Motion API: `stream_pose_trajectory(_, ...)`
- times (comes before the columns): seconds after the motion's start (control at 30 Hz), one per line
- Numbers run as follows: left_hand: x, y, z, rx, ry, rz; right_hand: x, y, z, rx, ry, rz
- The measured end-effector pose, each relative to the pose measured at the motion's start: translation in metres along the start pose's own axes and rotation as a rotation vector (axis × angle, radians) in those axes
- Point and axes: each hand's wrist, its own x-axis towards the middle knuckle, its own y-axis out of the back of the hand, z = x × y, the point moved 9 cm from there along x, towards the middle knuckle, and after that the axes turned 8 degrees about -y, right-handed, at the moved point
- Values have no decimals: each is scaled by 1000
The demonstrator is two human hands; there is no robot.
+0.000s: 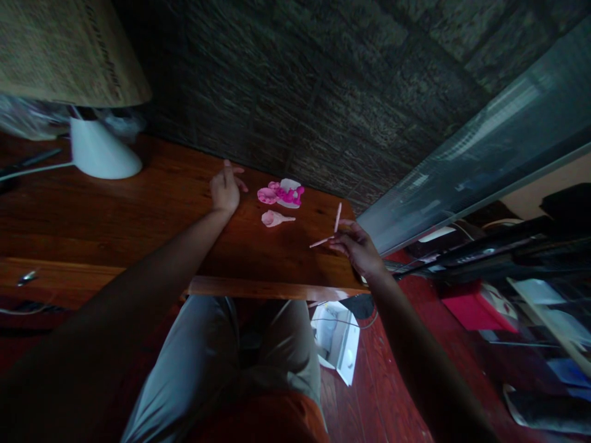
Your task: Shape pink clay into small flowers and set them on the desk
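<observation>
My left hand (pixel 225 187) rests near the back of the wooden table (pixel 161 203), its fingers apart and nothing in them. Close to its right lie bright pink, clay-like pieces (pixel 290 195) on a small white base (pixel 290 184), with a rounder light pink piece (pixel 266 195) beside them. A pale pink piece (pixel 273 218), wide at one end and tapering to a thin tail, lies nearer to me. At the table's right end, my right hand (pixel 357 246) pinches thin pink sticks (pixel 338 216); one points up, another points left. Whether they are joined is hidden by my fingers.
A lamp with a white base (pixel 104 151) and a printed fabric shade (pixel 69 55) stands at the left. A dark stone wall (pixel 295 92) rises behind the table. An open white box (pixel 339 338) sits on the floor below the front edge.
</observation>
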Motion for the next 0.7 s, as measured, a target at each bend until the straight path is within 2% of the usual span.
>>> stream_pose_trajectory(0.1,-1,0,2,-24,15,15,6,4,20,-43,-17,40)
stream_pose_trajectory(0.2,-2,1,5,-19,23,12,11,8,34,-203,45,78)
stream_pose_trajectory(0.27,-2,1,7,-11,16,6,10,7,35,-428,119,98)
stream_pose_trajectory(0.37,-1,-1,5,-11,5,-1,0,-1,25,-831,278,138)
stream_pose_trajectory(0.43,0,-2,3,-15,3,-7,-8,-9,17,-999,377,136)
stream_pose_trajectory(0.53,0,-4,1,-21,-10,-10,-16,-21,13,-1075,454,88)
stream_pose_trajectory(0.7,1,-5,0,5,23,-33,-18,-29,18,-1061,441,23)
